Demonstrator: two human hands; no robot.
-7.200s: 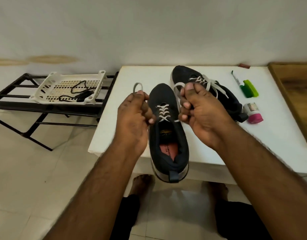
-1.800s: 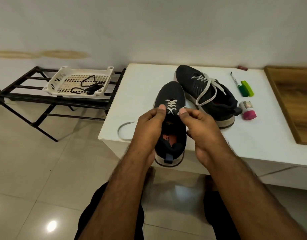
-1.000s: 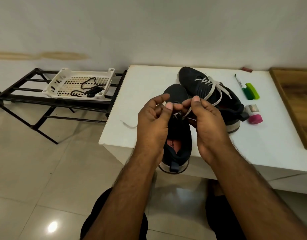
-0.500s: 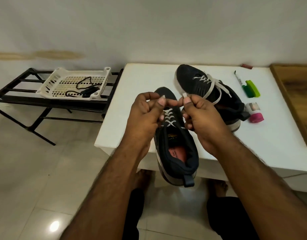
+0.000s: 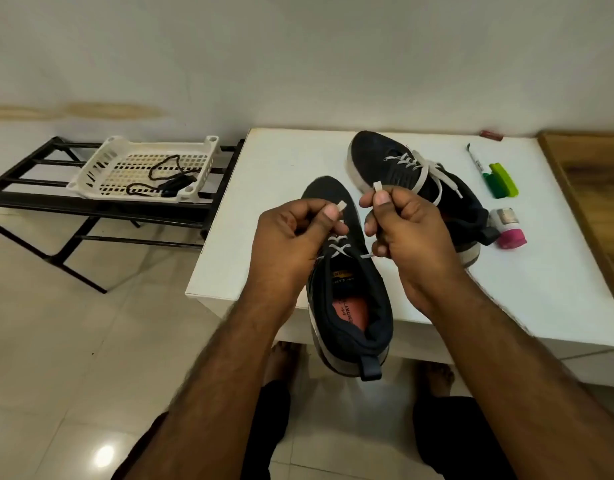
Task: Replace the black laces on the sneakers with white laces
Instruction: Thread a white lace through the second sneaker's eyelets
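A black sneaker lies at the white table's front edge, heel hanging over it, with a white lace crossed through its eyelets. My left hand pinches one end of that lace, its tip sticking out by the thumb. My right hand pinches the other end, tip pointing up. Both hands hover just above the shoe's tongue. A second black sneaker with a loose white lace lies behind, toe toward the wall. Black laces lie in a white basket.
The basket sits on a black metal rack left of the table. A green marker, a pink-capped roll and a small red item lie on the table's right part. A wooden board borders it.
Both hands have drawn apart a little and lifted the lace ends, so the two tips now show. The near sneaker has slid slightly toward me.
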